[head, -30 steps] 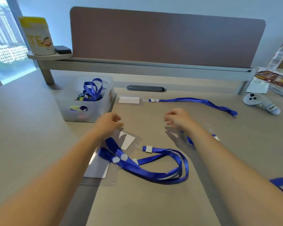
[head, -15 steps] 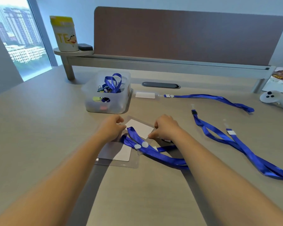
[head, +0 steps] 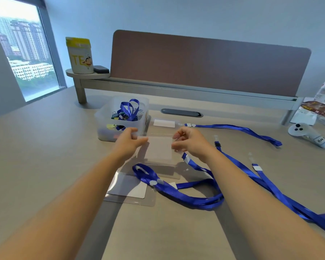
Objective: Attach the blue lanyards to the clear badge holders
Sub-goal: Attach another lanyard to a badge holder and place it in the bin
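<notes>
A clear badge holder (head: pixel 159 148) with a white card inside is lifted off the desk. My left hand (head: pixel 129 141) pinches its left edge and my right hand (head: pixel 189 141) pinches its right edge. A blue lanyard (head: pixel 188 192) trails from under my right hand and loops across the desk. A second clear badge holder (head: pixel 129 188) lies flat below, with the lanyard's loop end across its corner. Farther back, a third holder (head: pixel 163 123) lies joined to another blue lanyard (head: pixel 238 129).
A translucent bin (head: pixel 120 119) with lanyards and clips stands just behind my left hand. More blue lanyards (head: pixel 266 182) run along the right side. A white controller (head: pixel 308 135) and packets lie far right. A raised shelf and brown divider close the back.
Both hands have picked the upper badge holder off the desk and raised it, pulling the lanyard end up with it. The view has shifted left.
</notes>
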`<action>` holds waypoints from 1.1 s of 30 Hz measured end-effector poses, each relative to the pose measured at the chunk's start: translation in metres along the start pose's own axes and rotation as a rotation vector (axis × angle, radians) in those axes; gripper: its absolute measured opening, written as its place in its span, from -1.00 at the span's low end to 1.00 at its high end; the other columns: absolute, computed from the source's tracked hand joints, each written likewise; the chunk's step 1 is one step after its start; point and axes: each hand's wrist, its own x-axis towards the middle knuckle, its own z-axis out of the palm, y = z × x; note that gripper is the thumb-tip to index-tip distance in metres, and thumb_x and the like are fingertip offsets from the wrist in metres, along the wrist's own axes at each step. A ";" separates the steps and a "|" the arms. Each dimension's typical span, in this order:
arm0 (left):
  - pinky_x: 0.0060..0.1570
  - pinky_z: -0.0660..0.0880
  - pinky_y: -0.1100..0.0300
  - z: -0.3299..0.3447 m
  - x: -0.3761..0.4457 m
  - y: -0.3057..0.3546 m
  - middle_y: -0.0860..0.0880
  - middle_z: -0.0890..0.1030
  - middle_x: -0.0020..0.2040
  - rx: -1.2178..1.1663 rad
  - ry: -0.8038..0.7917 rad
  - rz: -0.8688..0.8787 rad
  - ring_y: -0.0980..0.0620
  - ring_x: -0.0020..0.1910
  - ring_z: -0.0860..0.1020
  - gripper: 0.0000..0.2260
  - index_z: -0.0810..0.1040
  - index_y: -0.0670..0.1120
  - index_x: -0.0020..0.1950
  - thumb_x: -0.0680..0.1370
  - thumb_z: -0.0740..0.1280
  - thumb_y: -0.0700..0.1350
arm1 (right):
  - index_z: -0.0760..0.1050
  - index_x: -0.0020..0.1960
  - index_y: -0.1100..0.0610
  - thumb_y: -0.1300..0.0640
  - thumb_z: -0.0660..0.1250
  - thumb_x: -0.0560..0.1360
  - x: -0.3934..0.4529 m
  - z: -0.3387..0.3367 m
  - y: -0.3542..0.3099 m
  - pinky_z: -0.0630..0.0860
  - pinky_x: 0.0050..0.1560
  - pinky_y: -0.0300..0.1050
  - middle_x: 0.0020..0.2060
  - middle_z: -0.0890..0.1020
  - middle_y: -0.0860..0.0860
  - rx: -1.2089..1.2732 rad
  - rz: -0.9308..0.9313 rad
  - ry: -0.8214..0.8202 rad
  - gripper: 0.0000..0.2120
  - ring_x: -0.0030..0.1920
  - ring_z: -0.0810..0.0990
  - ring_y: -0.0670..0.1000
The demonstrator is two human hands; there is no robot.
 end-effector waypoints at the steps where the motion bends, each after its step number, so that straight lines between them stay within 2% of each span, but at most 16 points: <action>1: 0.16 0.44 0.01 -0.001 0.000 0.003 -0.21 0.45 0.13 -0.052 0.007 -0.011 -0.13 0.13 0.45 -0.58 0.26 -0.19 0.36 0.52 0.25 -0.20 | 0.40 -0.17 0.09 0.34 0.29 0.47 -0.002 -0.003 0.000 0.50 -0.34 -0.38 -0.31 0.53 0.00 0.032 -0.006 0.003 -0.83 -0.32 0.54 -0.10; 4: 0.06 0.46 0.03 -0.005 0.001 0.012 -0.25 0.46 0.21 -0.130 0.051 0.007 -0.19 0.17 0.47 -0.66 0.33 -0.17 0.30 0.53 0.23 -0.24 | 0.42 -0.17 0.09 0.27 0.27 0.50 -0.008 -0.011 -0.001 0.50 -0.41 -0.41 -0.30 0.55 0.02 0.124 0.015 -0.020 -0.87 -0.32 0.55 -0.07; 8: 0.11 0.47 -0.02 -0.010 0.005 0.023 -0.25 0.44 0.26 -0.193 0.118 0.046 -0.20 0.17 0.46 -0.69 0.33 -0.17 0.29 0.54 0.21 -0.24 | 0.46 -0.23 0.10 0.20 0.28 0.50 -0.014 -0.015 0.004 0.46 -0.25 -0.25 -0.31 0.57 0.02 0.117 0.049 -0.115 -0.87 -0.31 0.53 -0.05; 12: 0.16 0.47 -0.05 -0.015 0.009 0.021 -0.24 0.42 0.29 -0.259 0.165 -0.001 -0.22 0.21 0.45 -0.67 0.31 -0.17 0.31 0.54 0.21 -0.25 | 0.49 -0.18 0.12 0.23 0.30 0.49 -0.018 -0.022 0.003 0.40 -0.31 -0.29 -0.32 0.56 0.01 0.069 0.029 -0.001 -0.92 -0.36 0.45 -0.08; 13: 0.13 0.49 -0.04 -0.015 0.009 0.019 -0.24 0.41 0.29 -0.278 0.164 -0.027 -0.22 0.21 0.45 -0.66 0.29 -0.17 0.31 0.54 0.21 -0.25 | 0.51 -0.10 0.16 0.24 0.30 0.48 -0.020 -0.022 0.000 0.40 -0.28 -0.29 -0.28 0.55 0.01 0.047 0.010 0.028 -0.97 -0.34 0.45 -0.09; 16: -0.15 0.52 0.10 -0.010 0.007 0.011 -0.25 0.39 0.30 -0.326 0.153 -0.121 -0.20 0.14 0.48 -0.62 0.27 -0.18 0.34 0.53 0.24 -0.28 | 0.50 0.10 0.18 0.26 0.35 0.44 -0.021 -0.023 -0.006 0.44 0.05 -0.16 -0.03 0.50 0.00 -0.106 -0.091 0.109 -0.77 -0.02 0.45 -0.07; 18: -0.20 0.50 0.16 -0.007 0.006 0.007 -0.24 0.41 0.30 -0.338 0.145 -0.185 -0.18 0.14 0.49 -0.60 0.28 -0.18 0.34 0.52 0.26 -0.28 | 0.52 0.12 0.19 0.24 0.36 0.44 -0.024 -0.022 -0.011 0.39 0.04 -0.16 -0.01 0.46 -0.03 -0.237 -0.144 0.138 -0.75 0.00 0.41 -0.10; 21: -0.04 0.49 0.10 -0.005 0.006 0.002 -0.25 0.40 0.30 -0.284 0.119 -0.232 -0.13 0.06 0.45 -0.56 0.27 -0.21 0.34 0.49 0.30 -0.28 | 0.53 0.13 0.21 0.22 0.34 0.46 -0.023 -0.022 -0.014 0.39 -0.04 -0.17 -0.06 0.46 -0.02 -0.365 -0.153 0.162 -0.75 -0.11 0.42 -0.11; 23: 0.10 0.44 0.04 -0.004 0.005 0.001 -0.26 0.38 0.32 -0.194 0.099 -0.217 -0.14 0.06 0.44 -0.52 0.25 -0.24 0.35 0.48 0.33 -0.28 | 0.52 0.12 0.24 0.24 0.33 0.47 -0.023 -0.023 -0.018 0.45 -0.13 -0.20 -0.07 0.49 0.03 -0.286 -0.113 0.155 -0.77 -0.17 0.47 -0.06; 26: 0.19 0.40 -0.01 0.001 -0.001 0.006 -0.24 0.35 0.35 0.034 0.105 -0.138 -0.18 0.21 0.42 -0.53 0.28 -0.22 0.34 0.47 0.34 -0.23 | 0.50 0.13 0.28 0.29 0.31 0.47 -0.023 -0.024 -0.026 0.47 -0.29 -0.31 -0.11 0.54 0.10 -0.096 -0.041 0.105 -0.77 -0.32 0.51 -0.11; 29: 0.21 0.39 -0.01 0.008 -0.008 0.018 -0.20 0.41 0.33 0.065 0.094 0.035 -0.14 0.26 0.42 -0.58 0.31 -0.19 0.32 0.49 0.31 -0.20 | 0.48 0.14 0.30 0.31 0.30 0.48 -0.023 -0.021 -0.031 0.53 -0.34 -0.36 -0.11 0.56 0.13 0.030 -0.015 0.095 -0.76 -0.32 0.54 -0.09; 33: 0.13 0.39 0.15 0.016 -0.023 0.035 -0.12 0.51 0.25 0.169 0.063 0.350 0.01 0.17 0.45 -0.69 0.43 -0.15 0.24 0.51 0.28 -0.14 | 0.46 0.16 0.30 0.33 0.29 0.48 -0.022 -0.018 -0.034 0.57 -0.23 -0.28 -0.21 0.57 0.06 0.119 0.014 0.104 -0.74 -0.29 0.56 -0.08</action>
